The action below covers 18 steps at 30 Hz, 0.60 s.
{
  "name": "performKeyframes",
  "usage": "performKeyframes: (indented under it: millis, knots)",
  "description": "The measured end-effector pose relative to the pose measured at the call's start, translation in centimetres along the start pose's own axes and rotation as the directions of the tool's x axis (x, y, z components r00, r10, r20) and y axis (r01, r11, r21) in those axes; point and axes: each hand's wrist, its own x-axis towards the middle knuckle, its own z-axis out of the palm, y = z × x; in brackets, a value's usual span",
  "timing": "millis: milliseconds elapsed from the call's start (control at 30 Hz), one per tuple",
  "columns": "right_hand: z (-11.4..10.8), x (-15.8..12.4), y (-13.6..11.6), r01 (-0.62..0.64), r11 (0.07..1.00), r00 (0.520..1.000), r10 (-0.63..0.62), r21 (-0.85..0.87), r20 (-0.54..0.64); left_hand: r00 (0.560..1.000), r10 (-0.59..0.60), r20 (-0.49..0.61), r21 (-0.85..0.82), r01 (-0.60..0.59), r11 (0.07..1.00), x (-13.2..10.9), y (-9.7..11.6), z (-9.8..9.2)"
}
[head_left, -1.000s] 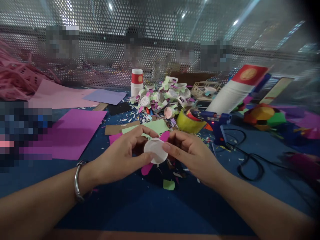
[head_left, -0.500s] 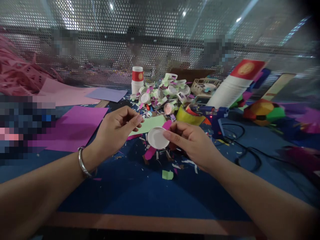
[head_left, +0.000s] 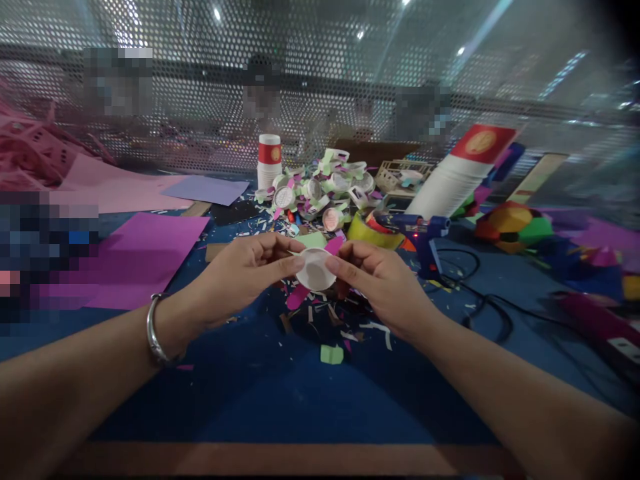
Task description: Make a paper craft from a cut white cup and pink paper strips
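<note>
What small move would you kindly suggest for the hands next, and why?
Perhaps press the pink paper with the left hand: its fingertips are at the rim of the white round piece, the right hand pinches the opposite side, and the paper juts beyond.

1 head cam, wearer's POV, facing fwd & down, close above tbl (head_left: 240, 407)

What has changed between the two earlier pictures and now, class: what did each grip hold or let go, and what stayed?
The left grip let go of the white cup base and drew away leftward, then came back right to hold its left edge again. The right grip kept its hold throughout. The magenta strip, blue glue gun and upright cup stack stayed put.
</note>
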Motion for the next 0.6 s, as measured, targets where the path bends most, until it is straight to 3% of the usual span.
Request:
performKeyframes:
  millis: [100, 200, 300, 367, 467, 600]
  knots:
    - [0.1, -0.1, -0.1, 0.014, 1.0, 1.0, -0.013, -0.019, 0.018, 0.999, 0.03, 0.04, 0.013, -0.031, 0.999, -0.4, 0.0, -0.3]
    - [-0.1, 0.0, 0.2, 0.068, 0.995, 0.997, -0.066, -0.066, 0.034, 0.987, 0.155, -0.035, 0.221, -0.144, 0.965, -0.9, -0.1, -0.6]
    - [-0.4, 0.1, 0.6, 0.141, 0.985, 0.99, -0.138, -0.101, 0.038, 0.917, 0.395, -0.053, 0.503, -0.318, 0.804, -1.3, -0.3, -0.7]
    - [-0.6, 0.1, 0.8, 0.181, 0.976, 0.983, -0.178, -0.12, 0.032, 0.86, 0.511, -0.019, 0.589, -0.403, 0.701, -1.3, -0.4, -0.7]
    - [-0.6, -0.2, 0.7, 0.235, 0.948, 0.972, -0.233, -0.216, 0.034, 0.823, 0.568, 0.016, 0.611, -0.458, 0.646, -1.2, -0.6, -0.6]
    - [-0.3, -0.6, 0.3, 0.317, 0.867, 0.945, -0.324, -0.383, 0.048, 0.825, 0.564, -0.04, 0.61, -0.427, 0.668, -1.1, -0.6, -0.3]
